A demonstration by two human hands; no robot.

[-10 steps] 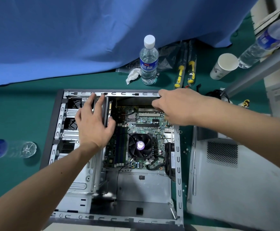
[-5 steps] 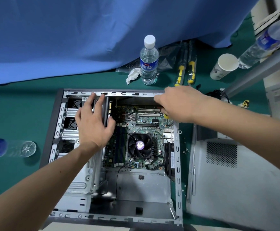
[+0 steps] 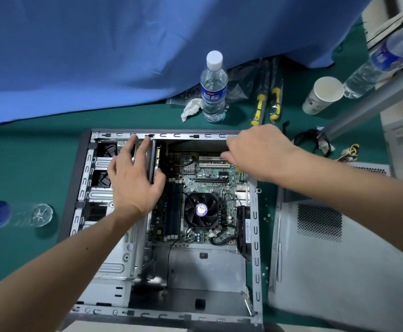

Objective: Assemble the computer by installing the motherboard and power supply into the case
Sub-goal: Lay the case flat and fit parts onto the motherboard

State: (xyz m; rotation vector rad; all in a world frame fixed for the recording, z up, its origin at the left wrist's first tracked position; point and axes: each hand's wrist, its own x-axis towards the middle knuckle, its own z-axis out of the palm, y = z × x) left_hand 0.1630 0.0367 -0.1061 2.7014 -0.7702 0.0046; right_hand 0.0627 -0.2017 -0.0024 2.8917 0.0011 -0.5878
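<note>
motherboard lies inside case, frame centre; fastening unconfirmed. power supply not seen fitted. left hand spread flat on drive cage; right hand at board's upper edge, grip cannot tell.

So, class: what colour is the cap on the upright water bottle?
White cap, clearest in the head view.

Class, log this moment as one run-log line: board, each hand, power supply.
motherboard: in case | left hand: open, on drive cage | right hand: over board's far corner | power supply: not fitted
</note>
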